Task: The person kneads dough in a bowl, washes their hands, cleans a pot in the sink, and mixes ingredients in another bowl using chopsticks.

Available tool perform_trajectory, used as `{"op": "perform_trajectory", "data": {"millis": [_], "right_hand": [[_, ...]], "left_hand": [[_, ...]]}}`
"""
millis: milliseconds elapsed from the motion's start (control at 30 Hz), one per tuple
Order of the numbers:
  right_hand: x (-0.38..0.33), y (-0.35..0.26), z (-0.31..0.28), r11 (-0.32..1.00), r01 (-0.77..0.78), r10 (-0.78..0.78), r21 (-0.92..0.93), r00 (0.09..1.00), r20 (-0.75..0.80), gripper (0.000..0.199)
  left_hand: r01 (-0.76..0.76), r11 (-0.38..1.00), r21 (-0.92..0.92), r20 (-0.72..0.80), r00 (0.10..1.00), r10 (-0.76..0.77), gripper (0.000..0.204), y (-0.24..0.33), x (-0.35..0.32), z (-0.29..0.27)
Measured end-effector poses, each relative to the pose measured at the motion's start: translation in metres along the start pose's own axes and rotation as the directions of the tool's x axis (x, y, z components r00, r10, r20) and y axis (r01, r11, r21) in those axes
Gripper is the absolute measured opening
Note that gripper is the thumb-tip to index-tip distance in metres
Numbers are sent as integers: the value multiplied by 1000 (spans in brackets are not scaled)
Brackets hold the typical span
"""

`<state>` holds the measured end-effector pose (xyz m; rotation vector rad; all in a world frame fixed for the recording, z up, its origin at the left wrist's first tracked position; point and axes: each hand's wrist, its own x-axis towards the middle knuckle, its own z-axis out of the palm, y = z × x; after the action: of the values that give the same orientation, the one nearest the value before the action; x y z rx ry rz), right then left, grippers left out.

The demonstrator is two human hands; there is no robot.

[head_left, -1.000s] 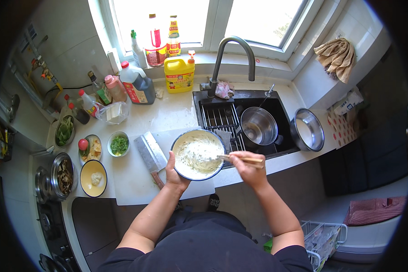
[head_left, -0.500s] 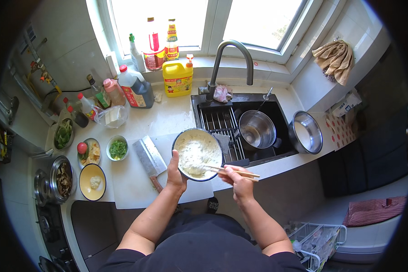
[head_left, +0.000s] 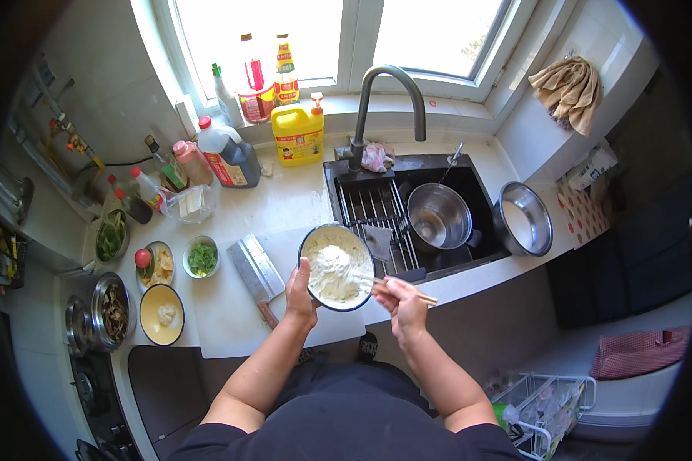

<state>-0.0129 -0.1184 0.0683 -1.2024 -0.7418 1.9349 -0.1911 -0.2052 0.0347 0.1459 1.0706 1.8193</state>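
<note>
My left hand (head_left: 300,296) grips the left rim of a dark-edged bowl (head_left: 336,230), its thumb on the rim and the other fingers mostly hidden beneath. Inside the bowl lies a pale, floury dough-like mix (head_left: 334,273). My right hand (head_left: 404,303) is closed around a pair of chopsticks (head_left: 427,300), whose tips reach into the mix at the bowl's right side. The bowl is held above the front counter edge. Left of it, a cleaver (head_left: 255,269) with a wooden handle rests on a white cutting board (head_left: 223,326).
A black sink (head_left: 469,188) with a steel pot (head_left: 438,219) and drying rack is to the right, a metal basin (head_left: 523,219) beside it. Leftward stand a yellow bowl (head_left: 161,313), chopped greens (head_left: 202,260) and a mushroom pot (head_left: 114,311). Several bottles line the back, including a yellow jug (head_left: 298,138).
The bowl has tilted and shifted slightly, and the mix now heaps toward its upper middle. The chopsticks have moved a little within it. My view has turned slightly.
</note>
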Motion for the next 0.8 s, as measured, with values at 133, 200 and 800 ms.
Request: {"op": "perform_trajectory", "data": {"millis": [133, 200, 800], "right_hand": [[4, -19, -1, 995, 70, -71, 71, 997, 14, 16], [9, 0, -5, 998, 70, -70, -8, 997, -18, 16], [13, -28, -12, 987, -98, 68, 132, 975, 212, 14]], "left_hand": [[4, 999, -53, 9, 1000, -3, 63, 5, -3, -1], [50, 997, -54, 12, 999, -50, 61, 3, -1, 0], [-3, 999, -40, 45, 999, 5, 68, 9, -14, 20]]}}
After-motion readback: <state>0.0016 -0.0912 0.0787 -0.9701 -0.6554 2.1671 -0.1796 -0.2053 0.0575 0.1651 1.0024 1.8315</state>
